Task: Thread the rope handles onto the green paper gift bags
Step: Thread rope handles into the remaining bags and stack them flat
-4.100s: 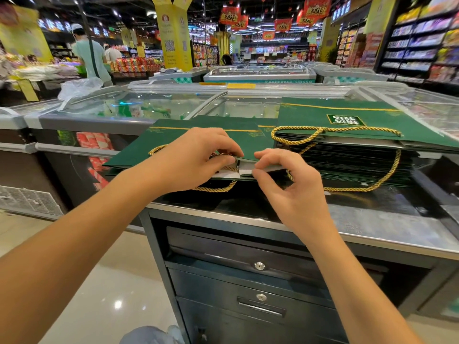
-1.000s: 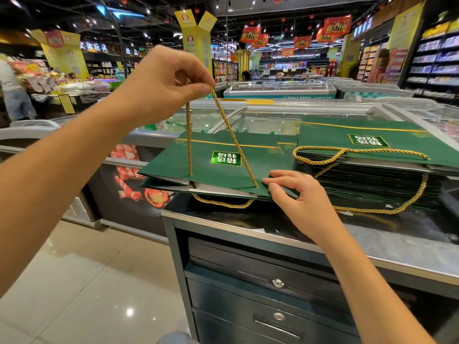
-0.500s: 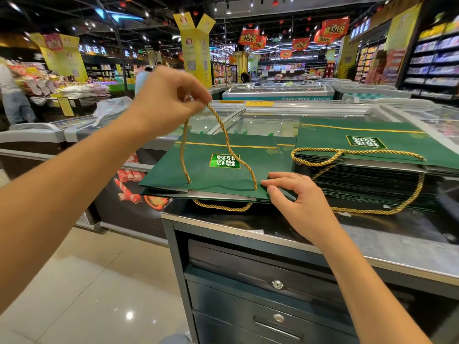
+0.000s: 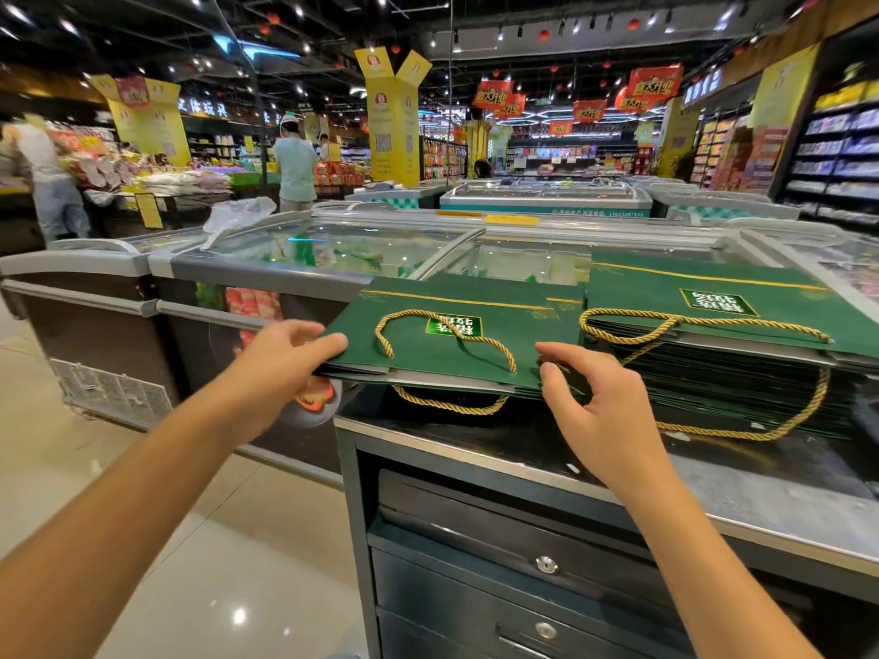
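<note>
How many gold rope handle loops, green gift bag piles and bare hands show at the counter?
gold rope handle loops: 4
green gift bag piles: 2
bare hands, left hand and right hand: 2
Total: 8

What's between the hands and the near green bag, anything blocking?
Nothing visible. The left hand holds the near green bag at its left corner; the right hand is at its right front edge. Its rope handle lies on top, between them.
</note>
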